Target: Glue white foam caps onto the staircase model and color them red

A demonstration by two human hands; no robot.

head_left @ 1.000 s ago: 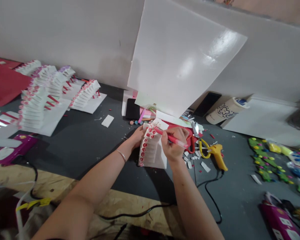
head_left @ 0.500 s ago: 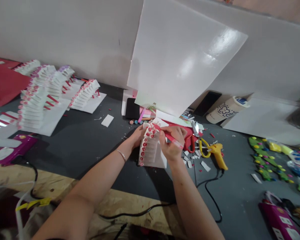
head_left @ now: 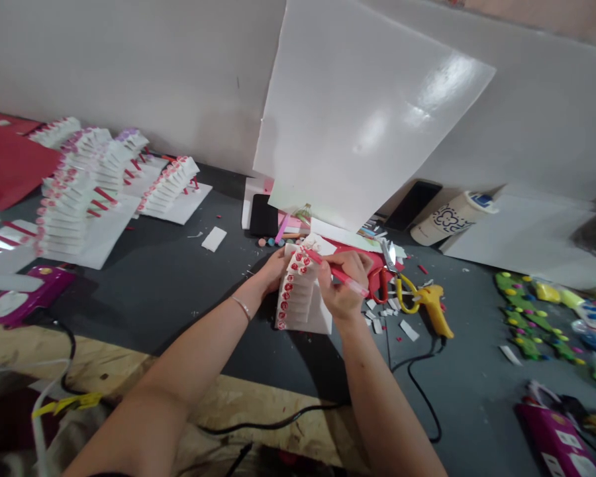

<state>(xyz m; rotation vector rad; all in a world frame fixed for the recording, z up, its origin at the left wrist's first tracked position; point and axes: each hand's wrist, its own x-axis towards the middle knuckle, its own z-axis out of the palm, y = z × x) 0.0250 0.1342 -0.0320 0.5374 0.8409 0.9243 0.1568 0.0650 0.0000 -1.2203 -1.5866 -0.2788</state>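
Both my hands show in the head view: the right hand is closed round a pen, the left hand against the model, fingers hidden, so I cannot tell its grip. The model stands before me on the table. The pen's tip has shifted slightly among the upper red marks, so I judge work there unfinished.

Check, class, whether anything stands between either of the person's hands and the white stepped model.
Nothing visible blocks them. The left hand touches the white stepped model at its upper left side. Only the pink pen in the right hand comes between that hand and the model. The scissors lie to the right, out of the way.
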